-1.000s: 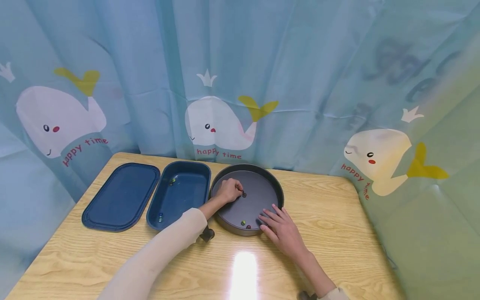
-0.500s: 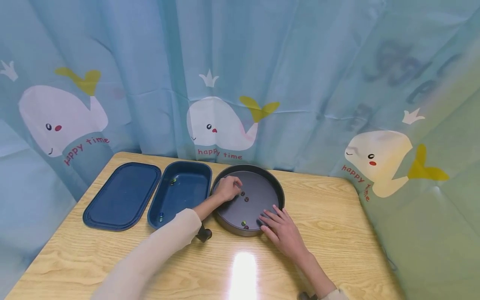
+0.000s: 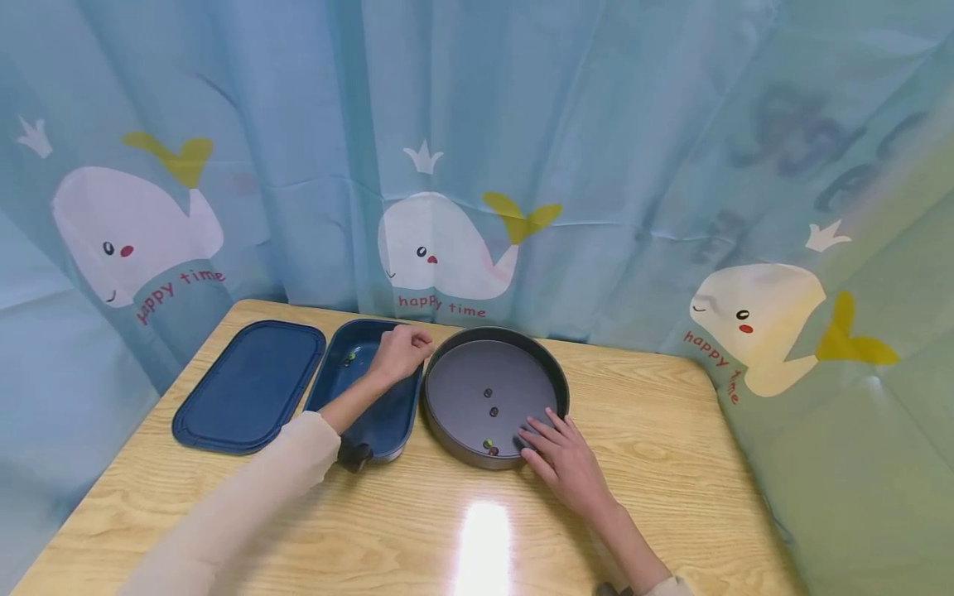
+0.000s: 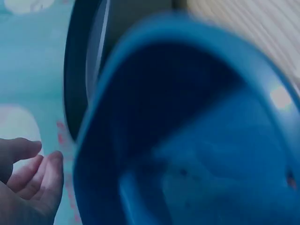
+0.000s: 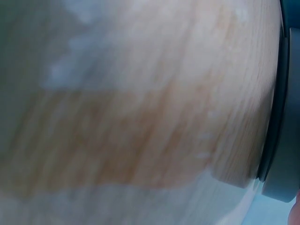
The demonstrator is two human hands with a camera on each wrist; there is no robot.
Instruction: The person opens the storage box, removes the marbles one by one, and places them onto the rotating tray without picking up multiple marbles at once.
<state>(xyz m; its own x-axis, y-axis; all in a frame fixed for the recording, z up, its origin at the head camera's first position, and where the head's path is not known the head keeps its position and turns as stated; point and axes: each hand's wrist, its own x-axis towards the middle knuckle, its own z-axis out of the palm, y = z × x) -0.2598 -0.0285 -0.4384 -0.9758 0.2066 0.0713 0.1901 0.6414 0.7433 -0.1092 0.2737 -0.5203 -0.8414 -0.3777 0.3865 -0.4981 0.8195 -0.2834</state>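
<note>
In the head view, the left hand [image 3: 400, 354], over the round pan [image 3: 469, 372] half a second ago, is now hovering above the blue container [image 3: 395, 410]; four beads [image 3: 488, 393] are lying in the pan and at least one more in the container, suggesting a pause between beads, while the right hand [image 3: 566, 468] is resting spread at the pan's rim, gripping nothing. The left wrist view is showing thumb and fingers curling loosely, slightly apart, no bead visible between. The right wrist view is catching only the pan's side and a fingertip, beside blurred table [image 5: 140, 117].
</note>
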